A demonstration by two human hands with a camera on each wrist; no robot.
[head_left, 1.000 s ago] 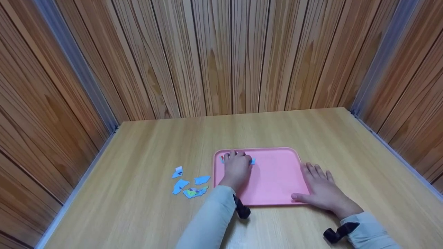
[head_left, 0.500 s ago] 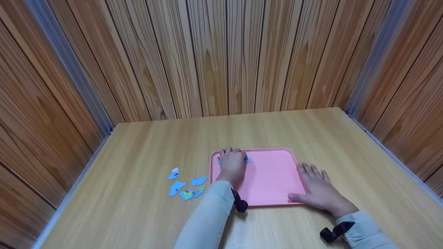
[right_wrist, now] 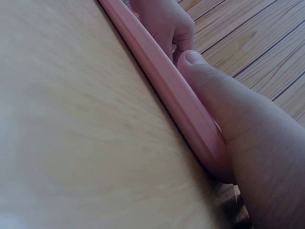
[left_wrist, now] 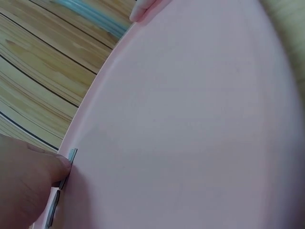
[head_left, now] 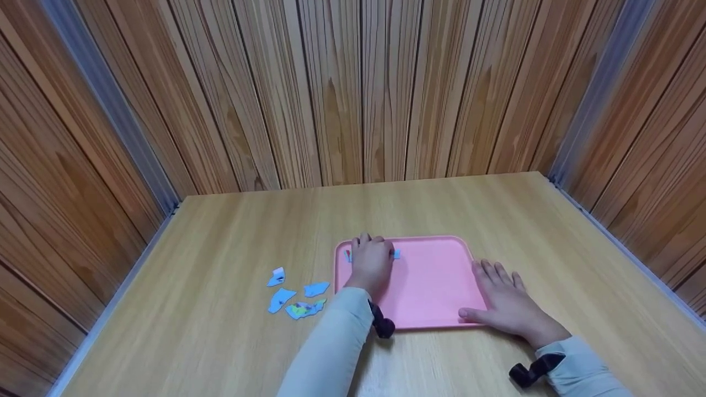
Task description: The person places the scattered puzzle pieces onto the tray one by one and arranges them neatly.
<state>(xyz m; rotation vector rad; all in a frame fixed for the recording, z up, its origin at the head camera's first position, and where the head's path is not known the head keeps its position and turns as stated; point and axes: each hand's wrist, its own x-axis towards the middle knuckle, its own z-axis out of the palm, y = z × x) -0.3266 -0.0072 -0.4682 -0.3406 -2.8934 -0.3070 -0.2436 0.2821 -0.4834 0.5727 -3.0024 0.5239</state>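
Observation:
In the head view, my left hand [head_left: 372, 266] is over the far left corner of the pink tray [head_left: 430, 284], fingers bent down on flat pieces. A blue piece [head_left: 397, 254] shows to its right, and a red-and-blue piece [head_left: 347, 256] to its left. The left wrist view shows the left thumb against a thin piece [left_wrist: 73, 153], with another piece [left_wrist: 53, 210] beside it along the rim. The fingertips' contact is hidden. My right hand [head_left: 504, 303] lies spread at the tray's right edge, its thumb over the near right corner.
Left of the tray, on the wooden table [head_left: 193, 309], lie several loose pieces: a blue-and-white one [head_left: 277, 277], two blue ones [head_left: 282, 299] [head_left: 316, 289], and a green-and-blue one [head_left: 305, 309]. Wood-patterned panels [head_left: 353, 99] stand behind and at both sides.
The head view has shifted slightly since the first frame. The left hand has moved little over the same tray corner, and the right hand stays on the tray's edge.

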